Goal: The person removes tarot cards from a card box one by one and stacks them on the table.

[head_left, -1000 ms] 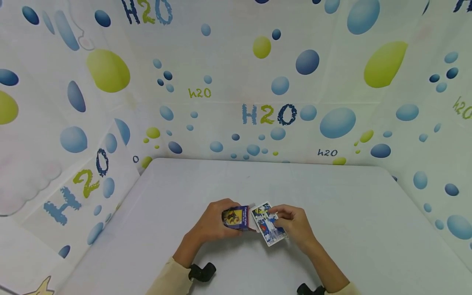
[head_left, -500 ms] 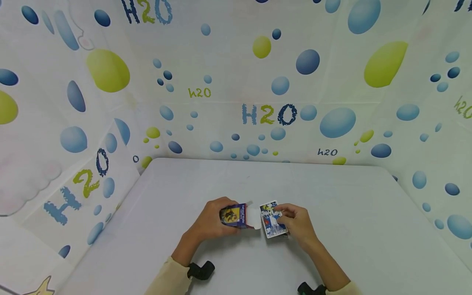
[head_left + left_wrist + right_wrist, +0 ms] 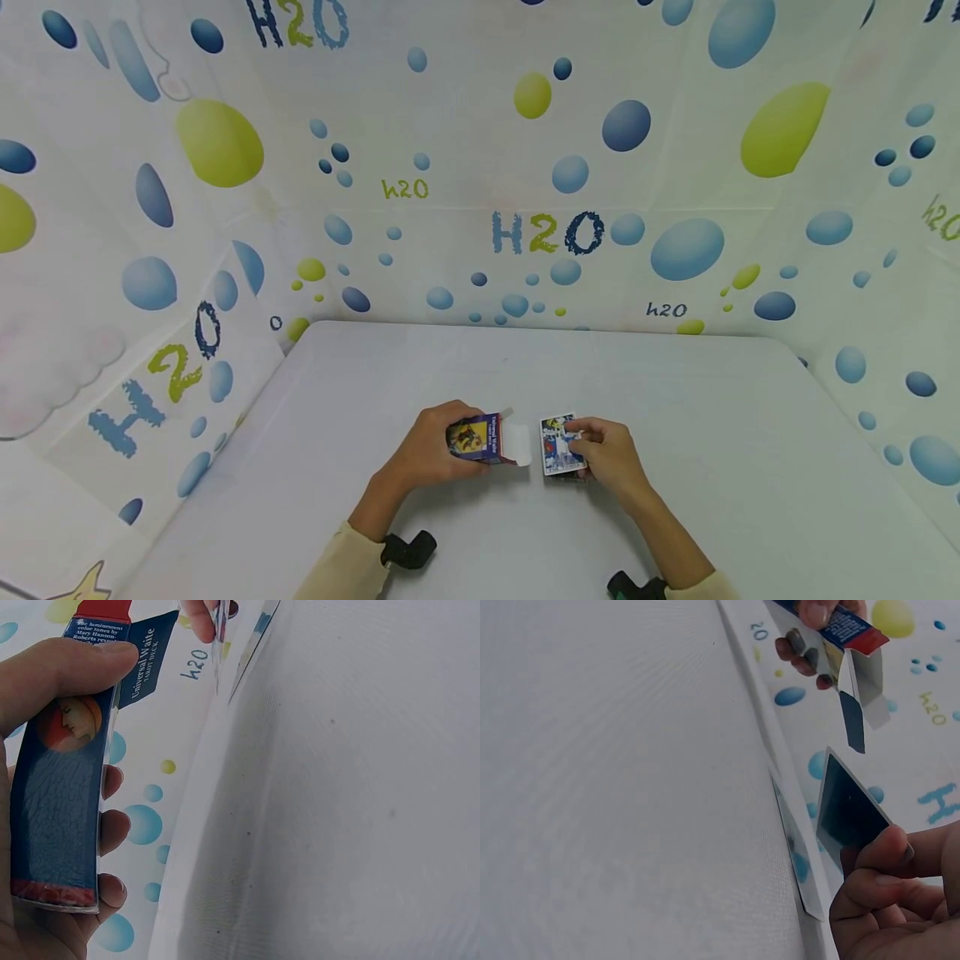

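Observation:
My left hand (image 3: 431, 450) grips a dark blue tarot card box (image 3: 471, 439) with a picture on its face. Its thumb lies across the narrow side of the box (image 3: 56, 802) in the left wrist view. The end facing right stands open, with white inner flaps (image 3: 516, 443) sticking out. A short gap away, my right hand (image 3: 613, 460) pinches a tarot card (image 3: 555, 448) between thumb and fingers, its colourful side up. The right wrist view shows the dark back of this card (image 3: 846, 802) and a second, glossy card (image 3: 799, 847) apart from it; what supports that one is unclear.
Both hands are above a white table (image 3: 720, 450). A white wall covering (image 3: 465, 167) printed with blue and green dots and "H2O" surrounds it. Black straps with small devices (image 3: 410, 552) sit at both wrists.
The card in my right hand has moved right, away from the box mouth, and turned more upright. The left hand with the box shifted slightly left, then stayed still.

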A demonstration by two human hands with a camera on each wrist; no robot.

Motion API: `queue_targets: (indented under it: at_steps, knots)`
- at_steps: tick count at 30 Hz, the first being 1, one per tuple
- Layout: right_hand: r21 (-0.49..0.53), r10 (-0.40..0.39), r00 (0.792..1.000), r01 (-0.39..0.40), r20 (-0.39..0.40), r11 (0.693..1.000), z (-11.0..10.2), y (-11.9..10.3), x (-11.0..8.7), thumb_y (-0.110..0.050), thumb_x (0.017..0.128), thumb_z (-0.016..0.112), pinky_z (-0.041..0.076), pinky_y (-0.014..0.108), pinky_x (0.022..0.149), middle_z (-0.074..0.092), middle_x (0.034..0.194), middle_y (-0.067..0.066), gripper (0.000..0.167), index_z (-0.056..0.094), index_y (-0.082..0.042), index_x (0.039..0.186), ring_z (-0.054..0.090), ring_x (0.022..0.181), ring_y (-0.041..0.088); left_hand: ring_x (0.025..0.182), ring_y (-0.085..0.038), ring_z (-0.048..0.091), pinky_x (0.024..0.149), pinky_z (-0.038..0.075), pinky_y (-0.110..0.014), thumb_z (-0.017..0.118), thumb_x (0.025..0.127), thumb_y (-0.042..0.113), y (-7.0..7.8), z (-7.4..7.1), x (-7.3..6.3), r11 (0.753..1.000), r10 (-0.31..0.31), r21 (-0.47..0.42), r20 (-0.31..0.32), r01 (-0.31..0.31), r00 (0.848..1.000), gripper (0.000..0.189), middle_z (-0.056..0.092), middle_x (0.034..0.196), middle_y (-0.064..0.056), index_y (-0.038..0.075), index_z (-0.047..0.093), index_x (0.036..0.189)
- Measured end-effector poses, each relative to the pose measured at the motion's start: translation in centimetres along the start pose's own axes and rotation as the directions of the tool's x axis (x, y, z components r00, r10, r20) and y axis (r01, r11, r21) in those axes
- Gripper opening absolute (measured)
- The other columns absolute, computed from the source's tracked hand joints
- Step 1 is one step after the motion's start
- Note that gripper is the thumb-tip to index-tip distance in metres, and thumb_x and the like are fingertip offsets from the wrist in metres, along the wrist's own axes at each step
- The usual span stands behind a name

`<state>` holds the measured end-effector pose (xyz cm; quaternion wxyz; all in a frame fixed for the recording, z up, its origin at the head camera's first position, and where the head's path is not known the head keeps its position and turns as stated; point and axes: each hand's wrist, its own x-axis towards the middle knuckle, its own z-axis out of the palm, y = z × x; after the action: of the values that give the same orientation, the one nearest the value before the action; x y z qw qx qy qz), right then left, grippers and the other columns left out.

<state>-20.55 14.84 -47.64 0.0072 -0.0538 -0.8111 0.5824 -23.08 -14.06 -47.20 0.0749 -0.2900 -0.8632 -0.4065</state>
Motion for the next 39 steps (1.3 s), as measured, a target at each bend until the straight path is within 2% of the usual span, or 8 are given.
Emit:
queue_targets:
  at_steps: [4, 12, 20, 28, 39]
  knots:
    - [-0.006, 0.009, 1.0, -0.009, 0.002, 1.0, 0.0, 0.2, 0.0, 0.001, 0.09, 0.063, 0.046, 0.024, 0.047, 0.056, 0.085, 0.008, 0.025, 0.073, -0.002, 0.113, 0.056, 0.054, 0.017, 0.094, -0.007, 0.059, 0.082, 0.052, -0.029, 0.093, 0.064, 0.03, -0.1, 0.0, 0.0, 1.0, -0.001, 0.004, -0.001, 0.001, 1.0, 0.062, 0.065, 0.103, 0.017, 0.019, 0.069, 0.121]
    - [-0.038, 0.022, 1.0, -0.022, 0.002, 0.999, 0.0, 0.5, 0.1, -0.001, 0.092, 0.064, 0.044, 0.023, 0.046, 0.057, 0.087, 0.009, 0.023, 0.073, -0.003, 0.113, 0.055, 0.053, 0.016, 0.096, -0.008, 0.059, 0.084, 0.053, -0.031, 0.093, 0.065, 0.031, 0.2, -0.1, -0.1, 1.0, 0.014, 0.013, -0.005, -0.014, 1.0, 0.064, 0.066, 0.107, 0.013, 0.018, 0.068, 0.123]
    - [-0.057, 0.056, 0.998, -0.055, 0.014, 0.997, 0.0, 0.7, 0.1, -0.002, 0.092, 0.065, 0.042, 0.024, 0.045, 0.058, 0.089, 0.01, 0.024, 0.074, -0.003, 0.114, 0.055, 0.05, 0.016, 0.096, -0.007, 0.059, 0.084, 0.052, -0.03, 0.093, 0.064, 0.031, 0.4, -0.2, -0.1, 1.0, -0.025, -0.001, 0.004, 0.025, 1.0, 0.063, 0.065, 0.105, 0.017, 0.021, 0.069, 0.122]
    - [-0.087, 0.076, 0.997, -0.073, 0.029, 0.994, 0.0, 1.0, 0.3, -0.003, 0.092, 0.066, 0.04, 0.023, 0.042, 0.057, 0.086, 0.009, 0.026, 0.074, -0.005, 0.117, 0.052, 0.045, 0.014, 0.096, -0.007, 0.059, 0.084, 0.052, -0.03, 0.093, 0.065, 0.03, 0.7, -0.2, 0.1, 1.0, -0.024, -0.002, 0.004, 0.024, 1.0, 0.062, 0.065, 0.104, 0.017, 0.021, 0.069, 0.121]
    - [-0.152, 0.037, 0.999, -0.033, 0.026, 0.988, 0.0, 1.2, 0.4, -0.006, 0.092, 0.067, 0.037, 0.021, 0.041, 0.055, 0.079, 0.007, 0.028, 0.075, -0.007, 0.119, 0.045, 0.042, 0.011, 0.096, -0.008, 0.059, 0.084, 0.052, -0.031, 0.092, 0.065, 0.034, 1.0, -0.2, 0.1, 1.0, -0.012, 0.0, -0.005, 0.012, 1.0, 0.064, 0.066, 0.106, 0.014, 0.02, 0.069, 0.122]
